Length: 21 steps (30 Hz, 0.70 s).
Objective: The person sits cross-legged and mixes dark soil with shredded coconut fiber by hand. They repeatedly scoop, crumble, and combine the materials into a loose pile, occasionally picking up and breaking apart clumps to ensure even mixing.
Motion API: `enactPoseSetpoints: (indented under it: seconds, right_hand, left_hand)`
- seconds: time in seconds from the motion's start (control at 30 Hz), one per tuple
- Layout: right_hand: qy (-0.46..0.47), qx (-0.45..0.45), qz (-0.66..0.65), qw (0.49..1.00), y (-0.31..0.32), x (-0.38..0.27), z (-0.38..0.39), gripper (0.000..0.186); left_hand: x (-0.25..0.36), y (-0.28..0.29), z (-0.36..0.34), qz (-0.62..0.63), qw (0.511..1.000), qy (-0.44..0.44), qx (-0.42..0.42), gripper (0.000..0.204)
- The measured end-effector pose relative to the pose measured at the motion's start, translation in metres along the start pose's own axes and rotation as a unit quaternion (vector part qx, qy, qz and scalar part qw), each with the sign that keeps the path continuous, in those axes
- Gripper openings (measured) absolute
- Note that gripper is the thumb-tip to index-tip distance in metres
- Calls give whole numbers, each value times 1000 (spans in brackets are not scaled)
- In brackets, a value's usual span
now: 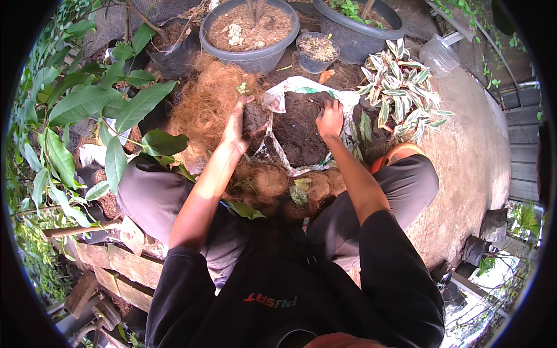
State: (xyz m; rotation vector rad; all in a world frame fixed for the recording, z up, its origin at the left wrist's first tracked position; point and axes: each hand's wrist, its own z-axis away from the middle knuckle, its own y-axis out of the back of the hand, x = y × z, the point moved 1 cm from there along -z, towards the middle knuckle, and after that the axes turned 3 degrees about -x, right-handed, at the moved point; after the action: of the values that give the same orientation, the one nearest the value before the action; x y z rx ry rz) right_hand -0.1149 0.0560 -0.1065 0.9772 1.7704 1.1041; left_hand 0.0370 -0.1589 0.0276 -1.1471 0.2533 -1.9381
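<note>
My left hand (237, 124) is closed around a dark clump of soil (254, 120), its thumb at the far side. A small pale green sprig (241, 89) shows at the top of this clump. To the right lies an opened white plastic sack (301, 83), its rim folded back around dark moist soil (299, 130). My right hand (330, 120) is at the sack's far right part, fingers curled down against the soil; what sits under the fingertips is hidden. Brown coconut fibre (209, 98) is heaped just left of my left hand.
Beyond the sack stand large potted plants (249, 57) and a small pot (317, 53). A striped-leaf plant (397, 90) is at the right, near a clear plastic container (439, 56). Broad-leaved branches (116, 110) reach in from the left. Fibre balls (271, 181) lie between my legs.
</note>
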Motion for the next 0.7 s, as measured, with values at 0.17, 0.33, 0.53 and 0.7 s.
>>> enactPoseSetpoints:
  seconds: [0.17,0.33,0.53,0.7]
  right_hand:
    - [137,-149,8,979,-17,-13,17,33]
    - [231,-241,-26,942,-24,-40,30,60]
    - [147,-411,-31,899,-37,-44,55,49]
    - [94,-488,-28,868,-33,-44,56,56]
  left_hand:
    - [0,-5,-5,-12,1000,0,-14,48]
    - [1,-4,-3,-5,1000,1,-17,41]
    - [-4,-4,-3,-1,999,-27,31,40]
    - [-10,7,-14,4,999,-16,40,43]
